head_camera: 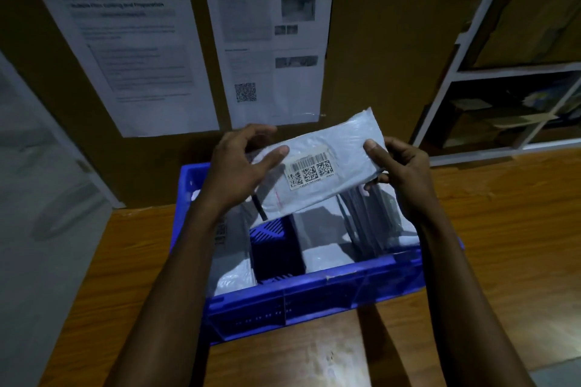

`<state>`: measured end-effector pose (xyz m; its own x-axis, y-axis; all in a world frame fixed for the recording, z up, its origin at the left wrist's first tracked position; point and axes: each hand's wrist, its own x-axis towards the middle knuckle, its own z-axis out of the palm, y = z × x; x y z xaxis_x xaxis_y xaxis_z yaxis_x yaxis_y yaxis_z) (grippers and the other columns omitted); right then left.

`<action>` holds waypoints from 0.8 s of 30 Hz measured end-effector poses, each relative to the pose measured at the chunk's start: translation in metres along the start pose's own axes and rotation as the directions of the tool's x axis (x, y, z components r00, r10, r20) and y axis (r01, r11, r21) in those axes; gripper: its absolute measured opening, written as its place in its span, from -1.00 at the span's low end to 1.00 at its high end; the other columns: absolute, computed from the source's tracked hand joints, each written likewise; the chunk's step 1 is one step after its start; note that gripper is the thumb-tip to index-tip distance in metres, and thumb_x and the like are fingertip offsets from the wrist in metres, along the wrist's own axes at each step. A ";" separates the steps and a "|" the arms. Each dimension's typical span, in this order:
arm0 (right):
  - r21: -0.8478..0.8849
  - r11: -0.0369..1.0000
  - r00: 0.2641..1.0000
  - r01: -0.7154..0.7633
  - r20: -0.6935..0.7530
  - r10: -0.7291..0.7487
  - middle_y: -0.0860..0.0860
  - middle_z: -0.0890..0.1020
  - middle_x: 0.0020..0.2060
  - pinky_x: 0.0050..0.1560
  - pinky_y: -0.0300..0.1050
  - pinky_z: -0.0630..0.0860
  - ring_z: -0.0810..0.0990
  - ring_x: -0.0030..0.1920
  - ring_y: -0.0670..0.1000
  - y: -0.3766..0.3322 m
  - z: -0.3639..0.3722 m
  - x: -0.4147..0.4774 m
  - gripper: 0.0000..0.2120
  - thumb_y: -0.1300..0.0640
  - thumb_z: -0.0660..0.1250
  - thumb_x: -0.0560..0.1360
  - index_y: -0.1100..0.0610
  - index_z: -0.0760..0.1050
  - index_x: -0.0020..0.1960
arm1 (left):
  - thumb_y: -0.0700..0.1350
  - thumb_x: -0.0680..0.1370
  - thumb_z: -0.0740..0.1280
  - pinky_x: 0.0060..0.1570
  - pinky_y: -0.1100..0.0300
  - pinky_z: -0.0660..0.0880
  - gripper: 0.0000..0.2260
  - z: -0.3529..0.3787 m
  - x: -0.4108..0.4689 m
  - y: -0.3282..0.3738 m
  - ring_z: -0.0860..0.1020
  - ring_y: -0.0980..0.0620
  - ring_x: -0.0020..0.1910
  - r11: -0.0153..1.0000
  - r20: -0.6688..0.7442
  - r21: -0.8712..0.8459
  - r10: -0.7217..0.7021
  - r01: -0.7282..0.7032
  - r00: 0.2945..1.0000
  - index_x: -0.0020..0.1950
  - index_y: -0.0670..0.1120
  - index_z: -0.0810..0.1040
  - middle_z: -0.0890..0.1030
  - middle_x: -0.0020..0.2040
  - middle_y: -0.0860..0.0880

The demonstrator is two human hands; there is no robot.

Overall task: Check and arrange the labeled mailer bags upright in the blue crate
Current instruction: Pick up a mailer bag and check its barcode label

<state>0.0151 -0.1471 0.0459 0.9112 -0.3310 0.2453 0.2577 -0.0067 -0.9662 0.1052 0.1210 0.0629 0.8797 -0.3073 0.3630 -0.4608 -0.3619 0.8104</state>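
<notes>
Mailer bag, label facing near, long axis left–right, pinched at its ends by left hand and right hand; gap in blue crate lies directly below.

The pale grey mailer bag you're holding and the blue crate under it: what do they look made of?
Pale grey mailer bag: thin plastic film by the look, slightly glossy and wrinkled, with a paper-like barcode label. Blue crate: seemingly rigid moulded plastic, with a smooth sheen and slotted walls.
</notes>
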 end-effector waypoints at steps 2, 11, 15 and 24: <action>-0.028 1.000 0.999 0.012 0.031 -0.011 0.10 0.74 -0.16 -0.38 -0.11 0.62 0.69 -0.24 0.07 -0.010 0.003 0.005 -0.85 0.18 0.41 0.59 0.24 0.67 0.09 | 0.17 0.44 0.53 0.25 0.03 0.57 -0.52 0.008 0.005 0.013 0.60 0.15 0.21 0.999 0.155 -0.022 -0.046 0.050 0.987 0.32 0.08 0.59 0.65 0.22 0.09; -0.025 1.000 0.996 -0.007 0.091 0.009 -0.03 0.73 -0.10 -0.31 -0.08 0.65 0.66 -0.25 -0.03 -0.036 0.021 0.021 -0.67 0.01 0.41 0.56 0.07 0.57 0.29 | -0.17 0.47 0.54 0.00 -0.05 0.66 -0.68 0.038 0.004 0.028 0.72 -0.11 0.00 0.835 0.166 -0.494 -0.183 0.242 0.969 0.19 -0.19 0.64 0.74 0.04 -0.11; -0.030 0.994 0.984 -0.109 0.142 0.112 0.12 0.73 -0.05 -0.31 -0.11 0.64 0.65 -0.30 0.04 -0.021 0.024 0.015 -0.58 0.08 0.41 0.58 0.12 0.50 0.40 | -0.19 0.51 0.51 0.03 -0.09 0.66 -0.65 0.045 0.000 0.023 0.72 -0.15 0.03 0.679 0.092 -0.660 -0.354 0.323 0.931 0.26 -0.23 0.58 0.73 0.08 -0.15; -0.090 0.990 0.977 -0.104 0.178 0.119 0.01 0.75 -0.19 -0.31 -0.25 0.58 0.67 -0.23 -0.10 -0.011 0.038 0.013 -0.79 0.22 0.45 0.57 0.14 0.65 0.20 | -0.16 0.52 0.50 0.10 -0.14 0.63 -0.64 0.043 0.003 0.021 0.71 -0.15 0.09 0.597 0.120 -0.716 -0.405 0.361 0.907 0.28 -0.22 0.57 0.72 0.12 -0.14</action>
<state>0.0363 -0.1154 0.0632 0.9779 -0.1567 0.1387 0.1312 -0.0574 -0.9897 0.0927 0.0742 0.0613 0.9699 -0.2374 -0.0540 0.1269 0.3034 0.9444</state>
